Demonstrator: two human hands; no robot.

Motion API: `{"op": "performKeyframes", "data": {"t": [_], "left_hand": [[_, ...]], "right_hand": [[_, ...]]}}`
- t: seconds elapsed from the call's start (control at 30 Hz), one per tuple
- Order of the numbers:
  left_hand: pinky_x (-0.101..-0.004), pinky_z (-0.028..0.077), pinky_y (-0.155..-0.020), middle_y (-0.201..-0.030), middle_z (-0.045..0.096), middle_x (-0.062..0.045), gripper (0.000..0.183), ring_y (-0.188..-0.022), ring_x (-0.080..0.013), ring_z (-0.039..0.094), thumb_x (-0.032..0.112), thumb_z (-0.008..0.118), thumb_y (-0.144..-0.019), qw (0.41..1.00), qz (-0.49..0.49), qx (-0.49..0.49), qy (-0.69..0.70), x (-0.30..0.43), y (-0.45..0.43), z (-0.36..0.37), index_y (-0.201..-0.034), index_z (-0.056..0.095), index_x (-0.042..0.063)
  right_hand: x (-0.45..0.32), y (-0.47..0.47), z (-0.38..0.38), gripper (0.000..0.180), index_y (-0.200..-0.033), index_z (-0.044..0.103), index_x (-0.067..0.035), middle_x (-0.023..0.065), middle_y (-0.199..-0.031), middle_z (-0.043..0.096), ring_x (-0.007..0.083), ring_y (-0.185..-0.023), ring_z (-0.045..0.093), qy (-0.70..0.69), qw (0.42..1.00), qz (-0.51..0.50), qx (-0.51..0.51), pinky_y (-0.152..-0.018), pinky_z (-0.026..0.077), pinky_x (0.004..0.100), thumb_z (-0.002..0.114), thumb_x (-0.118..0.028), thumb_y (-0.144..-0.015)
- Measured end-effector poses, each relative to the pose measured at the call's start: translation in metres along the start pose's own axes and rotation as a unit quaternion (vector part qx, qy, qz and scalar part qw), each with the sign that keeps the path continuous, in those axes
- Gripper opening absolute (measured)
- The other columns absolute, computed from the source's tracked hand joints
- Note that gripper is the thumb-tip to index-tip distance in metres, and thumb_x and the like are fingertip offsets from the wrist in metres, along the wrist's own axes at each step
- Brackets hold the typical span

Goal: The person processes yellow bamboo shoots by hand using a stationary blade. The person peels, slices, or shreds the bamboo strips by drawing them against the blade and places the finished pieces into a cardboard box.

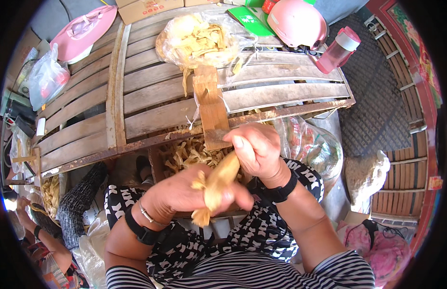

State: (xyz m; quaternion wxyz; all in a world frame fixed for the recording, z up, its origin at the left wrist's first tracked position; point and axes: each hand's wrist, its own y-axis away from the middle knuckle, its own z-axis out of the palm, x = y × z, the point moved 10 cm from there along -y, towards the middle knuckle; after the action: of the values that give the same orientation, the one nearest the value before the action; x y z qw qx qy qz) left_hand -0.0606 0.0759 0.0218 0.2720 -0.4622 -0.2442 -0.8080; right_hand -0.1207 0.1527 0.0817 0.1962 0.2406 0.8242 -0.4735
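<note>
A yellowish, fibrous strip point(223, 177), seemingly dried plant material, stretches between my two hands above my lap. My right hand point(258, 150) is closed in a fist around its upper end, beside the lower end of a wooden block point(211, 108). The block lies over the table's rusty front edge with strings around it, and a small metal point stands up from it. Lower down, my left hand point(187, 189) grips the strip, its fingers blurred; a frayed end hangs below them. Behind the hands, a box holds many similar yellowish pieces point(191, 153).
On the slatted table point(154, 90) lie an open plastic bag of yellow strips point(205, 38), a pink helmet point(297, 23), a pink bottle point(337, 50) and a pink hat point(82, 34). Filled sacks point(313, 148) stand at right. Another person's arm point(51, 240) shows at lower left.
</note>
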Motion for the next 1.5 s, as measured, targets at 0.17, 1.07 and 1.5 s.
{"op": "performKeyframes", "data": {"t": [0.17, 1.07, 1.5], "left_hand": [[-0.0309, 0.047, -0.06, -0.08, 0.061, -0.004, 0.042, -0.069, -0.0189, 0.057, 0.012, 0.079, -0.077, 0.817, 0.2, 0.254, -0.478, 0.041, 0.013, -0.036, -0.118, 0.071, 0.016], [-0.0365, 0.048, -0.097, -0.12, 0.066, -0.013, 0.001, -0.113, -0.0279, 0.062, -0.004, 0.066, -0.08, 0.855, 0.172, 0.283, -0.399, 0.037, 0.025, -0.054, -0.081, 0.066, -0.005], [-0.023, 0.05, -0.062, -0.082, 0.065, -0.003, 0.027, -0.069, -0.0094, 0.06, 0.014, 0.073, -0.089, 0.951, 0.089, 0.297, 0.007, 0.004, 0.022, -0.081, -0.112, 0.067, 0.001]], "right_hand": [[0.036, 0.027, 0.04, 0.027, -0.073, 0.061, -0.004, 0.0034, -0.06, 0.055, 0.0134, -0.05, 0.051, -0.143, 0.954, 0.255, -0.071, -0.048, 0.04, 0.0286, 0.061, -0.016, -0.097], [0.031, 0.058, 0.066, 0.032, -0.089, 0.061, -0.003, 0.0059, -0.062, 0.057, 0.0205, -0.053, 0.055, -0.156, 0.939, 0.274, -0.14, -0.051, 0.045, 0.0313, 0.054, -0.032, -0.101], [0.04, 0.067, 0.069, 0.039, -0.08, 0.059, -0.005, -0.003, -0.065, 0.048, 0.0052, -0.06, 0.043, -0.381, 0.809, 0.426, -0.137, -0.056, 0.039, 0.0224, 0.053, -0.035, -0.103]]}}
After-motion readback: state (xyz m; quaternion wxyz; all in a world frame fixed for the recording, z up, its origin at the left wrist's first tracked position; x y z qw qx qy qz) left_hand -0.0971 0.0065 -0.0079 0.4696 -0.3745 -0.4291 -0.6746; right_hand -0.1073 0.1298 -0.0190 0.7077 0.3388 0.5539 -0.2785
